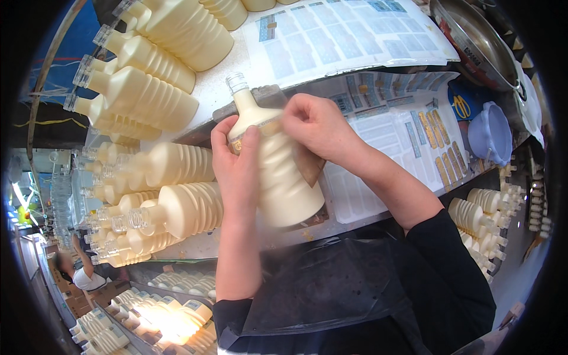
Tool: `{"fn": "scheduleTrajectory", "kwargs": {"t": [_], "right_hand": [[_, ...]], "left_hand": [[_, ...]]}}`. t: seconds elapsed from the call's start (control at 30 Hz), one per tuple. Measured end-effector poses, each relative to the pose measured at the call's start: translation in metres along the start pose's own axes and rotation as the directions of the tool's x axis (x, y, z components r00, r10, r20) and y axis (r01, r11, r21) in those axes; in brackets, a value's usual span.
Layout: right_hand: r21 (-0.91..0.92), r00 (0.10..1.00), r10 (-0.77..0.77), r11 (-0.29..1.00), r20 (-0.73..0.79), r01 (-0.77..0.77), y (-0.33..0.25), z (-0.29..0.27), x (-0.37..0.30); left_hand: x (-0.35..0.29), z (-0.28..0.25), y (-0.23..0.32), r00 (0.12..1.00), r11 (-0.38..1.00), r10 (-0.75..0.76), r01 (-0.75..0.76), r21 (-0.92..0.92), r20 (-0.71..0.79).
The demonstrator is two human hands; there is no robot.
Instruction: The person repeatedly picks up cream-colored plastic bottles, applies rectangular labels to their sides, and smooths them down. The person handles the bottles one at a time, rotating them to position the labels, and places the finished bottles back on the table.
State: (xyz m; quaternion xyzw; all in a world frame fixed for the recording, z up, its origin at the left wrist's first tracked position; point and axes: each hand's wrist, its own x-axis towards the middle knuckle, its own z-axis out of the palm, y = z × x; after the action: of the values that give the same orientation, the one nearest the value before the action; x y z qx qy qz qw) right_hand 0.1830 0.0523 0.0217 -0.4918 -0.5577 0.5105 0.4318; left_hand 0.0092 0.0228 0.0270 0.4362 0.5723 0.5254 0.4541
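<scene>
A cream plastic bottle (pixel 287 198) with a ribbed body and clear threaded neck lies tilted in front of me, neck pointing away. My left hand (pixel 234 157) is closed round its left shoulder, thumb on the front. A narrow gold-and-grey label (pixel 269 128) runs across the shoulder beneath that thumb. At the label's right end, my right hand (pixel 316 127) is closed in a pinch; its fingertips are partly hidden. Below that hand, a brown flat piece (pixel 309 165) shows against the bottle's right side; I cannot tell whether the hand holds it.
Similar cream bottles (pixel 192 207) lie stacked at left, with more at upper left (pixel 154 94). Label sheets (pixel 378 142) cover the bench at right, near a lavender basin (pixel 490 135), yellow-handled scissors (pixel 460 107) and a metal pan (pixel 479 41). Another person (pixel 89 275) is at far left.
</scene>
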Motion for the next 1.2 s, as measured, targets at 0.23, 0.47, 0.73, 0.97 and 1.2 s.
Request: {"fn": "scheduleTrajectory", "kwargs": {"t": [0.23,0.47,0.73,0.97,1.2], "right_hand": [[-0.006,1.000,-0.005,1.000,0.005,0.005,0.001,-0.001,0.000],[0.181,0.995,0.026,0.983,0.092,-0.042,0.018,-0.005,0.006],[0.015,0.994,0.070,0.997,0.081,-0.072,0.015,0.002,0.007],[0.013,0.989,0.095,0.995,0.116,-0.097,0.011,0.000,0.007],[0.046,0.987,0.104,0.993,0.124,-0.110,0.010,0.000,0.006]], "left_hand": [[0.002,-0.001,-0.007,1.000,0.999,-0.007,0.008,-0.048,0.013],[0.003,-0.004,-0.012,1.000,0.997,0.015,-0.014,-0.076,0.010],[0.001,-0.001,-0.009,1.000,0.998,-0.006,0.007,-0.062,0.008],[0.000,-0.001,-0.008,1.000,0.998,-0.007,0.007,-0.066,0.010],[0.001,-0.002,-0.009,1.000,0.997,-0.012,0.013,-0.077,0.011]]}}
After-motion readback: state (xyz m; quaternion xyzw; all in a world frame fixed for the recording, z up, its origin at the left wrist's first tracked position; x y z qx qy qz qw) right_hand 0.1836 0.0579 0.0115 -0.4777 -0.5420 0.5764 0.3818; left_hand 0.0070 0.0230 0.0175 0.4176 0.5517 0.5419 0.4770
